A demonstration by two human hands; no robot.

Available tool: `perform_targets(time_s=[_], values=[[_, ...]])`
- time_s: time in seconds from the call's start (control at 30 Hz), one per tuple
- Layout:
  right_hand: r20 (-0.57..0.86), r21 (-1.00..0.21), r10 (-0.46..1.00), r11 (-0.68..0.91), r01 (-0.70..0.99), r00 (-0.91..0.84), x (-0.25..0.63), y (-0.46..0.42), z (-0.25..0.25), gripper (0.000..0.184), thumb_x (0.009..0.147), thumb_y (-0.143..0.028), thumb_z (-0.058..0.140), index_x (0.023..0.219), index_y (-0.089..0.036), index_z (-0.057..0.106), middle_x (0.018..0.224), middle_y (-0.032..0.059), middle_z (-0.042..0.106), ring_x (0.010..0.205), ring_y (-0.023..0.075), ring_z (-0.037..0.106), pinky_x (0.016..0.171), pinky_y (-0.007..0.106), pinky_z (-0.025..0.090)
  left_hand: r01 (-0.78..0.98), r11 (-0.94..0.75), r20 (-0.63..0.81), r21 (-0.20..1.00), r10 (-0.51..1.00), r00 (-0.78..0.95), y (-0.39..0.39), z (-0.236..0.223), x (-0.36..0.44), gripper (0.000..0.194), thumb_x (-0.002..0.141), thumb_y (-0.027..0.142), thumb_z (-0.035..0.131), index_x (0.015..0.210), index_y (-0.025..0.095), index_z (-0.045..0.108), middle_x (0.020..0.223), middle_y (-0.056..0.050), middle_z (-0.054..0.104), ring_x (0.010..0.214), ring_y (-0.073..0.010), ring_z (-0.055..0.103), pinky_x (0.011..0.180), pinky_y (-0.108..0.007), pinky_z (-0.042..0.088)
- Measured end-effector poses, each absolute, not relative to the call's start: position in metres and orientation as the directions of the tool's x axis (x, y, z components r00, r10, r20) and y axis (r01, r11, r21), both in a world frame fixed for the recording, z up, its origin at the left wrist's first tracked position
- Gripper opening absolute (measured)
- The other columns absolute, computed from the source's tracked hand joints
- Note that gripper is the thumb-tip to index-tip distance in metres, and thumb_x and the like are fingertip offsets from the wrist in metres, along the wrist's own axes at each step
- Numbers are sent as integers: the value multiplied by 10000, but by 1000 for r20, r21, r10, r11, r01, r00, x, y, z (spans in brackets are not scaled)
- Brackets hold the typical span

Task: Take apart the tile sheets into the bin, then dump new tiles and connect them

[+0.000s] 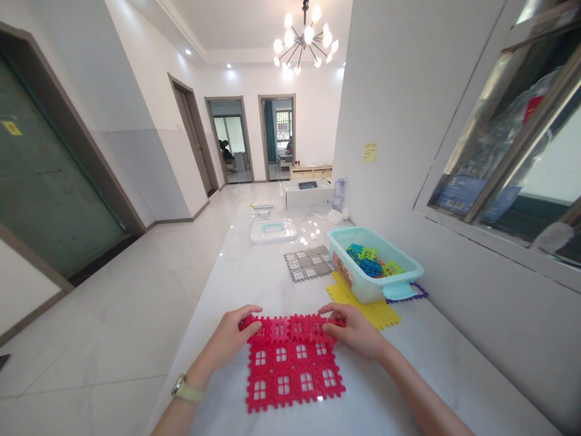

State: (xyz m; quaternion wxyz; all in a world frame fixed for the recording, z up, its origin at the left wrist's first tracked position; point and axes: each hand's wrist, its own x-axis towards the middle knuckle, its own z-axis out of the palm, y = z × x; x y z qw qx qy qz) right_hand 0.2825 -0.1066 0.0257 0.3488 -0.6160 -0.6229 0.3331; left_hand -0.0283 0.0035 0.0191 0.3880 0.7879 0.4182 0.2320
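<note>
Red interlocking plastic tiles with window cut-outs point(294, 369) form a panel on the glossy white table point(218, 357). Its far row point(289, 327) looks slightly tilted up from the rest; whether it is fully joined to the rows below I cannot tell. My left hand point(231, 336) pinches the left end of that row between thumb and fingers. At the opposite end, my right hand point(356, 332) grips the row in the same way. Parts of both end tiles are hidden by my fingers. A watch with a pale green strap sits on my left wrist.
Right of the panel, a yellow tile sheet point(363, 306) lies partly under a turquoise tub point(385, 284) of colourful tiles. Behind are a grey tile sheet point(308, 263), a clear lid point(273, 231) and a white box point(307, 195). A wall point(385, 181) borders the table's right side.
</note>
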Motion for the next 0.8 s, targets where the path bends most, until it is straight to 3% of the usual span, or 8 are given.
perform_targets(time_s=[0.13, 0.33, 0.53, 0.67, 0.8], values=[[28, -786, 1000, 15, 618, 12, 282, -105, 21, 230, 802, -258, 645, 1016, -193, 697, 801, 17, 681, 747, 193, 623, 685, 295, 465, 517, -409, 19, 752, 797, 604, 1, 18, -29, 290, 816, 334, 619, 1062, 198, 692, 979, -50, 678, 903, -215, 617, 846, -319, 473], [83, -708, 992, 125, 695, -94, 271, -110, 19, 160, 776, -236, 680, 930, -217, 721, 1062, 56, 626, 903, 203, 624, 851, 334, 488, 561, -445, -20, 698, 771, 636, -5, 23, -26, 472, 670, 228, 733, 1139, 222, 676, 1131, -68, 623, 1075, -259, 566, 994, -364, 409], [39, -719, 994, 96, 688, -98, 271, -112, 20, 338, 771, -218, 680, 1109, -240, 695, 1135, 64, 607, 999, 226, 612, 927, 357, 473, 611, -379, -110, 695, 783, 612, -15, 28, -21, 492, 655, 155, 709, 1138, 235, 664, 1104, -52, 608, 1091, -276, 535, 982, -359, 394], [35, -720, 996, 79, 689, -78, 271, -110, 16, 516, 777, -217, 666, 1288, -216, 597, 1222, 94, 580, 1119, 257, 572, 1008, 392, 427, 618, -370, -129, 694, 780, 612, -20, 31, -16, 465, 646, 127, 686, 1097, 238, 648, 1044, -31, 576, 979, -243, 576, 872, -320, 439], [37, -733, 998, 64, 677, -55, 272, -108, 11, 565, 778, -213, 669, 1331, -203, 555, 1122, 81, 597, 1014, 238, 600, 942, 384, 465, 607, -423, -67, 673, 782, 620, -22, 36, -13, 427, 661, 113, 669, 1065, 247, 636, 1026, -15, 556, 937, -213, 595, 838, -297, 449]])
